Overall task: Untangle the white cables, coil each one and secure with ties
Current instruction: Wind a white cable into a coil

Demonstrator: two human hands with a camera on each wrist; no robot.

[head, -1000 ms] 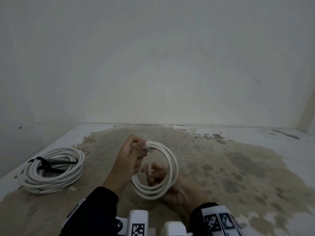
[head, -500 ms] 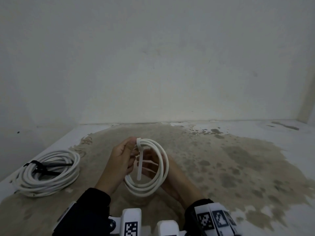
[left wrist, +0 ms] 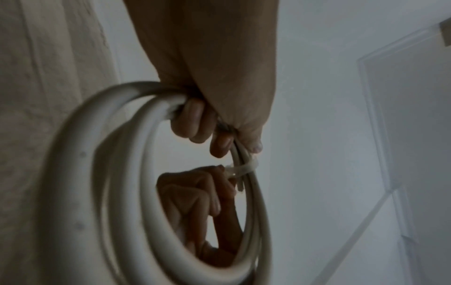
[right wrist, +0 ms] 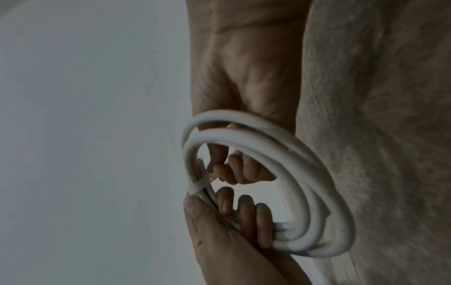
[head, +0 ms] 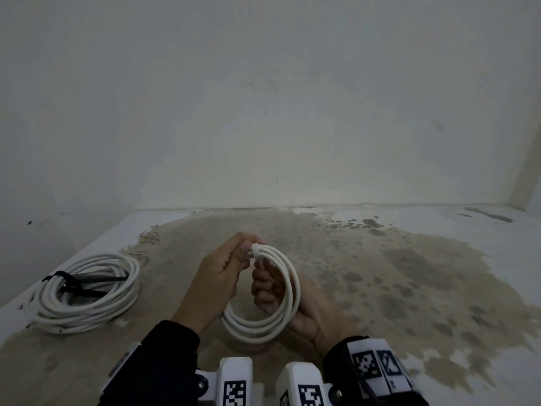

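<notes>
Two coils of white cable are present: the larger coil [head: 87, 291], already bound with a black tie [head: 63, 281], lies on the stained worktop [head: 380, 288] to the left, apparently set aside as finished, while the smaller coil [head: 263, 297] is held upright above the worktop between both hands so its loops stay gathered for tying. The left hand [head: 218, 276] pinches the top of the loops between thumb and curled fingers [left wrist: 192, 119], just beside a white tie [left wrist: 240, 170] wrapped round the bundle. The right hand [head: 281, 300], reaching inside the ring, has its fingers [right wrist: 231, 169] curled at the tie, seemingly drawing it tight.
</notes>
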